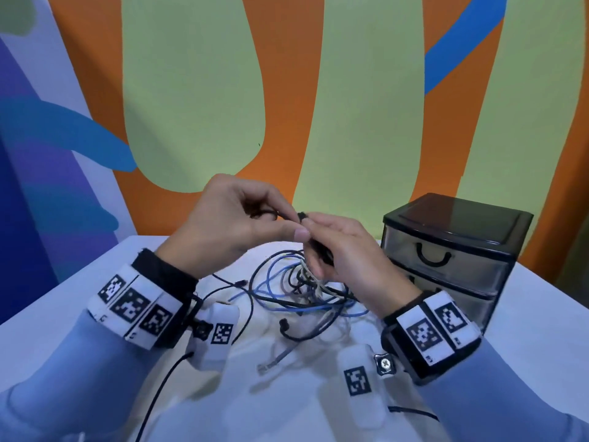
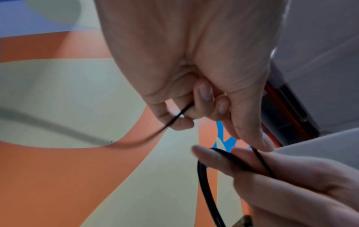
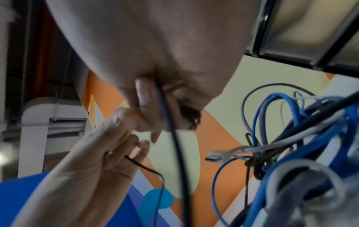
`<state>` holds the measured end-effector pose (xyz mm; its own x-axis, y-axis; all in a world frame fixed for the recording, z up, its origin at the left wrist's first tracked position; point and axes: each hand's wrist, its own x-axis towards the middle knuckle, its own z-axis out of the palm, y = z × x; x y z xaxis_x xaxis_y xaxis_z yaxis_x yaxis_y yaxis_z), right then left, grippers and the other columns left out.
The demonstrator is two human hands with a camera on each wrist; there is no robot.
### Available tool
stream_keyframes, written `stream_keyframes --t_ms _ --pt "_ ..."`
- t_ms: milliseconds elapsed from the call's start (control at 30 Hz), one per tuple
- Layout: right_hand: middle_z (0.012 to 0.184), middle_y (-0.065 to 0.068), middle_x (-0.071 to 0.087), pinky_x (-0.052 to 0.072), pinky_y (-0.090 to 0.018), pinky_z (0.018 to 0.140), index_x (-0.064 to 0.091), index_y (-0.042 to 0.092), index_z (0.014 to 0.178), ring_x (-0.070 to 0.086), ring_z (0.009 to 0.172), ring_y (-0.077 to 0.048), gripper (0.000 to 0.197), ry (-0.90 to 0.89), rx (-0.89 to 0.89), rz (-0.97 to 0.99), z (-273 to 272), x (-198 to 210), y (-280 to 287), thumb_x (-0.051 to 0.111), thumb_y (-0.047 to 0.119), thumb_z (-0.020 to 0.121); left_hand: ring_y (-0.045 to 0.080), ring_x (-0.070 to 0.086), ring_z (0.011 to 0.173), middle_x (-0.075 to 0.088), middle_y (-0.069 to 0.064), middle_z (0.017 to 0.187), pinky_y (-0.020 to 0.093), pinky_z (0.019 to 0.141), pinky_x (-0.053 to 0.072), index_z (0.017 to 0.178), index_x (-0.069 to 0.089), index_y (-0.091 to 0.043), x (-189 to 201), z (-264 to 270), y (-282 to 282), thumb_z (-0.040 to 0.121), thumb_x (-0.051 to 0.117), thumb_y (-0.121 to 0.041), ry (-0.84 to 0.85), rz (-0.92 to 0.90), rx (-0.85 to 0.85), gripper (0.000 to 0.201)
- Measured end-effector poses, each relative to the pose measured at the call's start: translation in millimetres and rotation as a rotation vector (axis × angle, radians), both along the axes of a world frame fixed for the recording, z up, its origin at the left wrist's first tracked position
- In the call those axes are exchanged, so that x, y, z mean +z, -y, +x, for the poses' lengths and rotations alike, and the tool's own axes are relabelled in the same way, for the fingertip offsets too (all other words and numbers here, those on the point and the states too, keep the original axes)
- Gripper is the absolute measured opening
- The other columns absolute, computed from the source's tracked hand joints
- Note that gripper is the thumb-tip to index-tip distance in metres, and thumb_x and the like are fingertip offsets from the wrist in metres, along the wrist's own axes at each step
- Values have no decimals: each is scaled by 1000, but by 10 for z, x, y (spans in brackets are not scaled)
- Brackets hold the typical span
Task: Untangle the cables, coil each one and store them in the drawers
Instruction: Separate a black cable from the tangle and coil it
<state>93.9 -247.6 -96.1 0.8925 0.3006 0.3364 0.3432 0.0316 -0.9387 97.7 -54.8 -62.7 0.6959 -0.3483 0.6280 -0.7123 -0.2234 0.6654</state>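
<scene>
Both hands are raised above a tangle of blue, black and grey cables (image 1: 302, 291) on the white table (image 1: 535, 317). My left hand (image 1: 287, 223) pinches a thin black cable (image 1: 302, 215) between thumb and fingers. In the left wrist view its curled fingers (image 2: 204, 95) grip that cable (image 2: 174, 119). My right hand (image 1: 318, 237) is curled round loops of the same black cable, which hang down toward the tangle. The right wrist view shows the right hand (image 3: 151, 104) gripping the black cable (image 3: 174, 138), with the tangle (image 3: 281, 145) hanging close beside it.
A small black-framed drawer unit (image 1: 446, 260) with clear drawers, all closed, stands at the right rear of the table. A loose grey network cable with a plug (image 1: 271, 362) lies near the front. A painted wall rises directly behind the table.
</scene>
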Motion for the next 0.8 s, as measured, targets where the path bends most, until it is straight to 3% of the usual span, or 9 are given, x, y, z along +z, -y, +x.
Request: stream_keyframes --t_ms 133,233,367,433,533,600,667,733,800 --pt "52 1 33 12 -27 48 69 3 106 18 44 -10 35 -146 295 141 -38 28 50 40 21 108 27 38 58 44 35 65 47 53 37 78 77 -1 11 79 -87 69 93 -18 72 -178 101 25" --pt "61 0 40 15 -27 52 57 9 101 25 45 -9 25 -246 484 364 -65 66 106 38 24 107 23 40 51 47 20 58 31 47 37 81 78 -2 -66 205 -134 82 85 -31 55 -173 202 30" --pt "76 -10 67 48 -22 56 54 9 110 63 61 -19 23 -269 422 645 -84 84 79 35 22 110 11 42 48 53 -6 56 27 49 36 70 76 -31 -171 226 -14 98 61 -51 -95 205 207 37" --pt "95 -18 76 59 -24 65 52 1 128 74 79 -24 29 -211 339 754 -55 69 59 33 18 113 4 44 45 61 -8 56 23 50 35 72 69 -25 -214 162 115 106 57 -44 -81 430 143 41" --pt "122 -25 73 62 -26 80 40 -4 143 75 107 -29 35 -99 165 804 21 27 32 30 15 115 9 51 50 65 -3 58 23 54 34 87 67 -21 -220 56 238 109 56 -33 45 622 137 27" --pt "121 -23 74 61 -29 90 37 -1 145 74 111 -33 34 -8 -5 744 71 -9 15 28 14 116 11 51 53 58 -5 54 32 56 38 91 70 -25 -203 5 254 106 58 -34 205 719 220 21" --pt "113 -14 78 60 -31 91 38 5 144 76 104 -28 32 89 -159 586 117 -42 11 27 16 116 12 49 54 57 -6 54 36 56 40 87 74 -26 -165 -38 241 102 66 -35 329 659 245 19" --pt "93 0 79 61 -30 80 46 15 140 77 84 -16 30 162 -326 251 129 -83 25 30 20 116 12 47 51 58 -6 54 27 54 36 82 79 -24 -119 -41 199 94 80 -33 322 473 178 15" --pt "63 2 65 51 -25 56 59 12 125 60 54 -13 29 165 -326 -36 74 -93 -1 34 22 115 2 52 53 65 -9 57 18 59 40 79 81 -18 -88 -21 142 84 91 -23 218 286 81 12"
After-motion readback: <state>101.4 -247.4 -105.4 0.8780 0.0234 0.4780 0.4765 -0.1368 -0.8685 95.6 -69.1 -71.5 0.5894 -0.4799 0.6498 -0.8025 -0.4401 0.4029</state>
